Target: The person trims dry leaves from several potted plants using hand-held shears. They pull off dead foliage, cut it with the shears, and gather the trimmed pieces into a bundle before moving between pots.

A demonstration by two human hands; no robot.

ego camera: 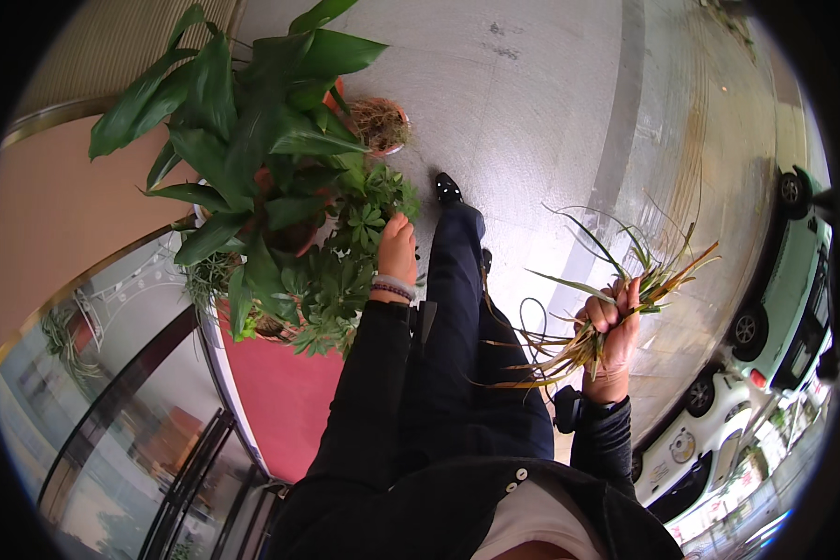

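My right hand (pixel 612 346) is closed in a fist around a bunch of long, thin plant leaves (pixel 647 283), some green and some yellow or dry brown. Loose strands trail from both sides of the fist. My left hand (pixel 397 250) is beside a bushy schefflera-like plant (pixel 332 287), close to its outer leaves. Its fingers are drawn together, and their tips are partly hidden, so I cannot tell whether anything is between them. Beyond it stands a tall plant with broad dark green leaves (pixel 213 91). A pot of dry, brownish growth (pixel 380 124) sits farther out on the floor.
Grey paving (pixel 532 105) extends ahead and right of my legs. A red mat (pixel 280 399) lies at left, beside a glass door front (pixel 133 420). A spidery potted plant (pixel 210 276) is by the wall. A green car (pixel 777 294) and a white car (pixel 696 437) are parked at right.
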